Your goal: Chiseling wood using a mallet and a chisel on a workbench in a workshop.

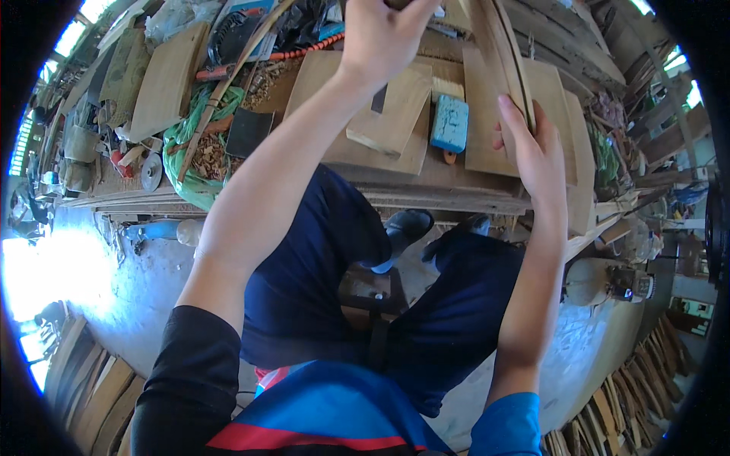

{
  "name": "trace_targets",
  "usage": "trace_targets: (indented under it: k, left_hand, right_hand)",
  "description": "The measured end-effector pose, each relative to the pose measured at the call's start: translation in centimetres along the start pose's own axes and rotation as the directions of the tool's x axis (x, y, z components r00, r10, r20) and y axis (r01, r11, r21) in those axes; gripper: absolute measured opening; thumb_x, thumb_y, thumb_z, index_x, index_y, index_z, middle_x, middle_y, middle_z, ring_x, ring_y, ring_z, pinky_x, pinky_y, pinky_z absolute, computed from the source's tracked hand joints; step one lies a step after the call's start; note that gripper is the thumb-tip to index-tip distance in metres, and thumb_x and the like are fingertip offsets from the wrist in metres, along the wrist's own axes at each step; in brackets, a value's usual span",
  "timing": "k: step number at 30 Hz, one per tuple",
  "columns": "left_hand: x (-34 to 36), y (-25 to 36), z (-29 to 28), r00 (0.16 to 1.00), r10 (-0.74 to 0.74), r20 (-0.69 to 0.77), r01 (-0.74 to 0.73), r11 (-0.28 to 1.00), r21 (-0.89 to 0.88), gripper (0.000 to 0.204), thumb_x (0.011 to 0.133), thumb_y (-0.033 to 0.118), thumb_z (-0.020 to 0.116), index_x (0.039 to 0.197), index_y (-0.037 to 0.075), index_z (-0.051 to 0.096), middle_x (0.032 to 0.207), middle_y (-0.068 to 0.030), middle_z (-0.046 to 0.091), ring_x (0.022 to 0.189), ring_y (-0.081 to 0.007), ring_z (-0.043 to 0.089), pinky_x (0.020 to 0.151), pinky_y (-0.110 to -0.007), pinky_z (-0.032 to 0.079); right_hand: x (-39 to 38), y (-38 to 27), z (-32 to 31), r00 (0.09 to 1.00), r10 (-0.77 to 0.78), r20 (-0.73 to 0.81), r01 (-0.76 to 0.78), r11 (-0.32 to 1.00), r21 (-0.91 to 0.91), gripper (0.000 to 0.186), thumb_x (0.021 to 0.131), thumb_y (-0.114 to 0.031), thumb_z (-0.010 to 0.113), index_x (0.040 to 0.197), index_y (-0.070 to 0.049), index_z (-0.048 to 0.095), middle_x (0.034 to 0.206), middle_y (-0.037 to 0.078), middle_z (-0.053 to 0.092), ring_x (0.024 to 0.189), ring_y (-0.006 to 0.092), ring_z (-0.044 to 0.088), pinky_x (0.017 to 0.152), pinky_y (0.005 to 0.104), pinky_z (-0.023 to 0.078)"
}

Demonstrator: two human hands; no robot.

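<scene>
My right hand [534, 152] is closed around the near end of a long, narrow wooden strip [496, 57] with a dark line along its edge. The strip runs away from me past the top of the view. My left hand [382, 42] reaches to the far side of the bench, its thumb curled by a small dark thing at the upper edge; most of its fingers are cut off. Below it lie a wooden block [391, 125] with a dark patch and a flat board [315, 80]. Between my hands rests a light-blue block [450, 123].
A green plastic bag [182, 144] of wood shavings sits at the left, near a dark square pad [249, 133] and an orange cord [308, 51]. More boards [169, 80] lean beyond the bag. Stacked wood [99, 395] stands on the floor behind at both sides.
</scene>
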State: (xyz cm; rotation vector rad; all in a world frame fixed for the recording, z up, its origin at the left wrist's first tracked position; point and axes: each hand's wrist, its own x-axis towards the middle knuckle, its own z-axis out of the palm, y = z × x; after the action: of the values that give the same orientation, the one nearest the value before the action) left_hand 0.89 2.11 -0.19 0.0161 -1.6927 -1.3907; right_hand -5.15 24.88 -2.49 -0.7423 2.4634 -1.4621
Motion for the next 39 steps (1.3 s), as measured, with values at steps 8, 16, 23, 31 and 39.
trace_targets:
  k: [8,16,23,31,39]
  left_hand:
    - [0.6,-2.4,-0.6,0.997,-0.076,0.003,0.076,0.997,-0.001,0.019,0.097,0.021,0.075,0.099,0.005,0.064,0.076,0.0037,0.058,0.066,-0.0067,0.053,0.061,-0.025,0.044]
    - [0.2,-1.5,-0.2,0.998,0.034,-0.055,-0.032,0.998,0.046,0.022,0.093,0.02,0.072,0.095,0.003,0.058,0.067,-0.0089,0.056,0.063,-0.012,0.046,0.062,-0.03,0.046]
    - [0.3,-0.6,0.1,0.999,-0.039,-0.012,0.039,0.999,0.013,0.021,0.093,0.018,0.072,0.098,0.002,0.059,0.07,-0.0119,0.061,0.062,-0.0167,0.051,0.065,-0.033,0.049]
    - [0.5,-1.1,-0.9,1.0,-0.026,-0.017,0.027,0.999,0.023,0.021,0.092,0.019,0.07,0.1,0.003,0.061,0.072,-0.0124,0.062,0.062,-0.0171,0.054,0.065,-0.033,0.05]
    - [0.3,-1.2,-0.2,0.999,-0.025,-0.028,0.027,0.998,0.054,0.024,0.091,0.023,0.072,0.099,0.003,0.062,0.07,-0.0101,0.061,0.061,-0.0147,0.054,0.063,-0.033,0.049]
  right_hand:
    - [-0.8,-13.4,-9.8,0.908,-0.366,-0.202,0.342,0.929,-0.144,0.062,0.098,-0.06,0.061,0.122,-0.004,0.07,0.092,0.008,0.071,0.079,0.0146,0.068,0.08,0.0276,0.051]
    - [0.6,-21.7,-10.6,0.914,-0.381,0.135,0.386,0.72,-0.577,0.058,0.094,-0.057,0.067,0.115,-0.002,0.071,0.085,0.005,0.065,0.07,0.0106,0.06,0.066,0.025,0.046]
    - [0.5,-19.5,-6.4,0.836,-0.487,0.252,0.376,0.175,-0.91,0.043,0.1,-0.035,0.066,0.122,0.002,0.063,0.086,0.011,0.072,0.067,0.0207,0.068,0.065,0.0377,0.054]
    - [2.6,-20.9,-4.8,0.735,-0.659,0.161,0.403,0.233,-0.885,0.053,0.093,-0.035,0.065,0.129,0.004,0.062,0.096,0.024,0.073,0.089,0.0295,0.074,0.084,0.0438,0.057]
    - [0.1,-28.6,-3.5,0.882,0.093,-0.463,-0.43,0.561,-0.707,0.032,0.104,-0.029,0.058,0.11,0.0,0.07,0.073,0.004,0.066,0.063,0.0108,0.063,0.058,0.0262,0.051]
